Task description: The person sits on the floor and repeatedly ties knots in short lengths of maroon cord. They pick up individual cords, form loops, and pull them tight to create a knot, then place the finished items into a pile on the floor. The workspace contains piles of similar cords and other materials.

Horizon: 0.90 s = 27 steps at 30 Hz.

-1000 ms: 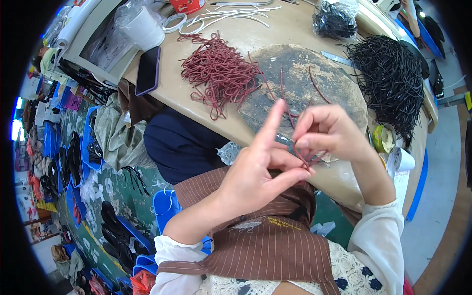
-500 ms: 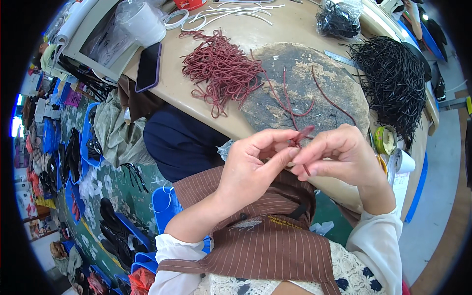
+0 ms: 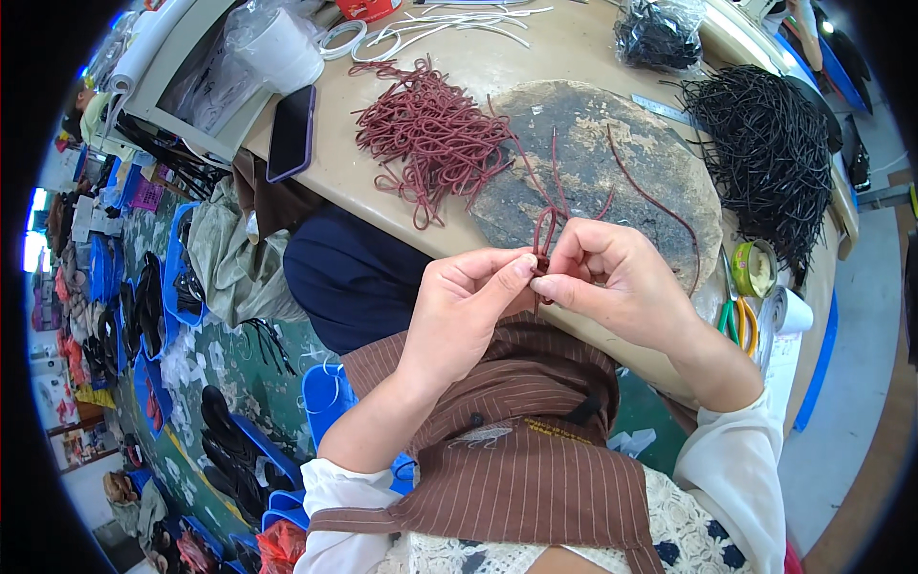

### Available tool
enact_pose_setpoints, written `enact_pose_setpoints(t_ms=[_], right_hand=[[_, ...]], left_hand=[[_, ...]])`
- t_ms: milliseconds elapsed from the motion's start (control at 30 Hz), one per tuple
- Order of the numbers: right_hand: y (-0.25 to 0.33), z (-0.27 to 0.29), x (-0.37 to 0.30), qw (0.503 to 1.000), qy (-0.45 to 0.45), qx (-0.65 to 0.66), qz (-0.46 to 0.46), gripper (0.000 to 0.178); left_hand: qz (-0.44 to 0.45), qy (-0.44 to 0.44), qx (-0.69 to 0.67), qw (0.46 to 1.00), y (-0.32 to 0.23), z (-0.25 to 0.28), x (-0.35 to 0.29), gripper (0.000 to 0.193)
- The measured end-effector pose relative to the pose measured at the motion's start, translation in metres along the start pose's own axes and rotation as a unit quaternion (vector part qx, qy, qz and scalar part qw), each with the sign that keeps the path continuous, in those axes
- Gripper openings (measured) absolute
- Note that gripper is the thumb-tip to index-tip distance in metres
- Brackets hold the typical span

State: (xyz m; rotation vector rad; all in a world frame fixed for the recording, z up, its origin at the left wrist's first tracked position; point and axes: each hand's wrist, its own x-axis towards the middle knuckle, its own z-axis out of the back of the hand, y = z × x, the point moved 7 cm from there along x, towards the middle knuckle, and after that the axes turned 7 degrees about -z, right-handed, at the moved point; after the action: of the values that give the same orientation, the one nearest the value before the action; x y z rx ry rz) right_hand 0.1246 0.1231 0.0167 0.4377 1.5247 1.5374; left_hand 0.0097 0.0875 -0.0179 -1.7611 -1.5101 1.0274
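Note:
Both hands meet over the table's near edge, pinching a dark red cord (image 3: 542, 232) that forms an upright loop with a small knot between the fingertips. My left hand (image 3: 467, 301) grips the knot between thumb and forefinger. My right hand (image 3: 617, 287) pinches the cord right beside it, fingers curled. Beyond them lies a round, worn board (image 3: 660, 158) with loose lengths of red cord on it, one curving down its right side (image 3: 655, 206). A heap of tangled red cords (image 3: 426, 134) lies to the board's left.
Black cords (image 3: 765, 158) are piled at right, near a bagged black bundle (image 3: 660, 43). An open round tin (image 3: 754, 268), scissors with coloured handles (image 3: 741, 323) and a white roll (image 3: 786, 311) sit right of my hand. A phone (image 3: 291, 134) lies at the left table edge.
My hands have drawn closer together and slightly left. The right hand has turned inward, and a loop of red cord now stands up above the fingertips.

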Motion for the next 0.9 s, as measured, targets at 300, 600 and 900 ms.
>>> enact_pose_setpoints(t_ms=[300, 600, 900], right_hand=[[0.010, 0.002, -0.002, 0.993, -0.006, -0.102, 0.066, 0.014], [0.034, 0.006, -0.016, 0.969, -0.035, -0.202, 0.141, 0.029], [0.035, 0.011, -0.031, 0.932, -0.168, -0.154, 0.283, 0.024]], left_hand=[[0.067, 0.018, -0.039, 0.997, 0.014, -0.001, -0.001, 0.020], [0.102, 0.110, -0.175, 0.973, 0.003, -0.018, -0.015, 0.031], [0.052, 0.060, -0.064, 0.995, 0.000, -0.015, -0.013, 0.023]])
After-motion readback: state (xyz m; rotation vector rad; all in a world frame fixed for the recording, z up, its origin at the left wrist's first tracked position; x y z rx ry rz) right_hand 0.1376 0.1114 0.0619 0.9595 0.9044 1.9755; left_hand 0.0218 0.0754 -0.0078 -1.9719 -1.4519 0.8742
